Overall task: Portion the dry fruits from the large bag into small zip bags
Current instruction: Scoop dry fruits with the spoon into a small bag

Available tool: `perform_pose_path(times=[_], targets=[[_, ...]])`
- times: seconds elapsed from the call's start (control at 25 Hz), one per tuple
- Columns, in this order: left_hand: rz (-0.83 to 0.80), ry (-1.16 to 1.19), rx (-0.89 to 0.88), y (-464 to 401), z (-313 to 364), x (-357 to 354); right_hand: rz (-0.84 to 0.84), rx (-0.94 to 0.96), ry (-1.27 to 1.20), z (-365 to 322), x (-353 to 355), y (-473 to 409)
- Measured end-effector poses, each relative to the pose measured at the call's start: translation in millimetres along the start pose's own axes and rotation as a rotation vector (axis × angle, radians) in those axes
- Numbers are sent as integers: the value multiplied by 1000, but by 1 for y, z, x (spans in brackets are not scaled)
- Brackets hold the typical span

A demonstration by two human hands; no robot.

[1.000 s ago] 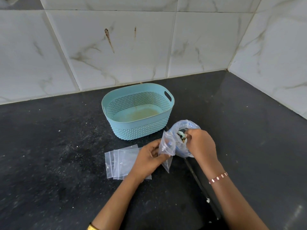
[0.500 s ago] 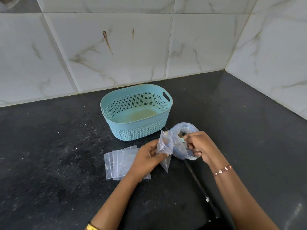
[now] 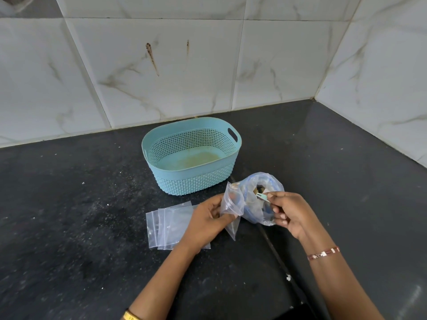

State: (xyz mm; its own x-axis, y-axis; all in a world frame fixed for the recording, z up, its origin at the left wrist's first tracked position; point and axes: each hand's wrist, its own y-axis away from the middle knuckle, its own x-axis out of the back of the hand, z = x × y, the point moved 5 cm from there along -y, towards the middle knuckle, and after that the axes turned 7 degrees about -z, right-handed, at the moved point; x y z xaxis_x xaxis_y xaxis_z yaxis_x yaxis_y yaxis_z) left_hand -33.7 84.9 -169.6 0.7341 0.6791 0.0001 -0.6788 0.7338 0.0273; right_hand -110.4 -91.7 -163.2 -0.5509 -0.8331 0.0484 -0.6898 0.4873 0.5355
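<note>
My left hand (image 3: 205,218) grips a small clear zip bag (image 3: 231,205), held upright with its mouth open just above the black counter. Right beside it lies the large clear bluish bag (image 3: 276,184), its mouth gaping toward me, with dark dry fruits inside. My right hand (image 3: 291,211) pinches a small pale-teal tweezer-like tool (image 3: 264,197) whose tip sits in the large bag's mouth next to a brown piece (image 3: 260,189). Its lower fingers rest against the large bag's underside. A stack of several empty zip bags (image 3: 171,225) lies flat left of my left hand.
A light-blue perforated plastic basket (image 3: 191,179) stands behind the bags, with only a yellowish stain on its bottom. White marble-tiled walls meet in a corner at the back right. A seam (image 3: 277,252) runs across the counter under my right forearm.
My right hand drew back out of the large bag's mouth and turned, so the teal tool and a brown piece show at the opening. The left hand keeps holding the small bag.
</note>
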Motion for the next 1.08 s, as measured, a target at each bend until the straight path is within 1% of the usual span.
perform_pose_path(times=[0.28, 0.48, 0.64, 0.8, 0.88, 0.96, 1.0, 1.08], targets=[[3, 5, -5, 2, 1, -1, 11, -12, -56, 2, 14, 13], [-10, -11, -7, 2, 2, -1, 29, 32, -67, -3, 22, 23], [-8, -13, -5, 3, 3, -1, -13, 74, -91, -15, 26, 37], [-9, -8, -7, 2, 2, -1, -94, 146, -87, -30, 9, 58], [-12, -6, -8, 2, 1, -1, -116, 180, -28, -33, -6, 65], [-16, 1, -11, 1, -1, -1, -85, 242, 112, -35, -20, 66], [-18, 9, -13, 1, -2, -1, -36, 299, 240, -36, -25, 67], [-16, 31, -14, 1, -4, -1, 104, 485, 573, -38, -35, 68]])
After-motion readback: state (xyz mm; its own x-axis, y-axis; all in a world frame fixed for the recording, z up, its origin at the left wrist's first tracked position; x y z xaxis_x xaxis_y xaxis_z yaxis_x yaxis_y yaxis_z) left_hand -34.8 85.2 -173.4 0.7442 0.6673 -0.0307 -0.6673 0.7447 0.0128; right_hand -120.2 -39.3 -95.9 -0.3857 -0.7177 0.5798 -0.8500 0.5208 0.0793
